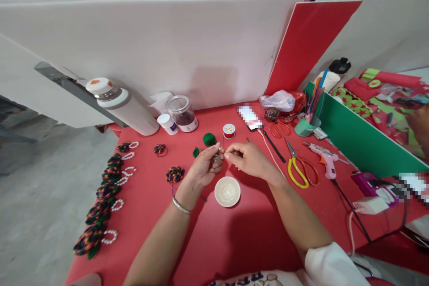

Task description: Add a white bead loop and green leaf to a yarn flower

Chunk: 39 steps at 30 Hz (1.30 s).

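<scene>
While L hand pinches a tiny silvery bead piece, R hand works close by

Bead piece is at L thumb + fingertips, over red table. R thumb + index pressed together just beside it; fingers hide the spot, so can't tell if thread's between them. Handling (judged): v. light, hard, prob. slippery; best hold = fingertip pinch at its edge, no full-hand squeeze. White bowl w/ small pale beads sits just nearer the body; low wrist could tip it. Red thread spool + green yarn ball lie just beyond hands. Multicolor yarn coil near L wrist. Yellow-handled scissors + pink glue gun off to R, not in the way.
</scene>
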Motion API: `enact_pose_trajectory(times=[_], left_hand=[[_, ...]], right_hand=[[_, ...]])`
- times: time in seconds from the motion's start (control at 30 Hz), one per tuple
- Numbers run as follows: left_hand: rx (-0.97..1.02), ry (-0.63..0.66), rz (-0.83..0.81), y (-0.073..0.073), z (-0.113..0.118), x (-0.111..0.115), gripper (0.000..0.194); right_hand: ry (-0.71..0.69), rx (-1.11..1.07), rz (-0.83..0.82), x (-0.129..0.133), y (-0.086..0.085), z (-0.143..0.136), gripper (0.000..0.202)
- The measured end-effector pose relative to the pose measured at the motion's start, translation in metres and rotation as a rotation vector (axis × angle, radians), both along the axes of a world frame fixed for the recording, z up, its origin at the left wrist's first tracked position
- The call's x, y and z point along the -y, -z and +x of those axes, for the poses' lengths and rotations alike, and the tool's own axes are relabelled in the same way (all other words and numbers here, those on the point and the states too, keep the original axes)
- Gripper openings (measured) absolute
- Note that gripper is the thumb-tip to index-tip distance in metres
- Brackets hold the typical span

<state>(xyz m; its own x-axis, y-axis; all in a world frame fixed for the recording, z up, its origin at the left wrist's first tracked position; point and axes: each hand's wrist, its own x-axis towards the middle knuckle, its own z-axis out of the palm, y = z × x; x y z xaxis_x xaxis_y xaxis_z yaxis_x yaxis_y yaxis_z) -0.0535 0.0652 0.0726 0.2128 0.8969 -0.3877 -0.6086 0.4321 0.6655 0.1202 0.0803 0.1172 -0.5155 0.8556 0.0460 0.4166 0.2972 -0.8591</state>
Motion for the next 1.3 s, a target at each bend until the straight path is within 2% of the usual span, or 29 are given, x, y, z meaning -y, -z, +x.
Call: enact_pose_trajectory(times=[0.7, 0.87, 1.07, 1.3], left_hand=[[-0.020, 0.016, 0.019, -0.0018, 0.0004, 0.0007, 0.026], [-0.085, 0.003, 0.063, 0.0009, 0.0007, 0.0016, 0.027], [-0.131, 0.001, 0.078, 0.0018, 0.0012, 0.0017, 0.031], [-0.152, 0.004, 0.077, 0.0008, 0.0026, 0.0019, 0.035]], right_hand=[[-0.006, 0.010, 0.008, -0.0008, 0.0015, 0.0008, 0.020], [0.039, 0.037, 0.032, -0.0035, 0.0044, 0.0007, 0.020], [0.126, 0.108, 0.134, -0.0044, 0.0077, 0.0020, 0.022], [0.126, 0.144, 0.155, -0.0037, 0.0065, 0.0000, 0.022]])
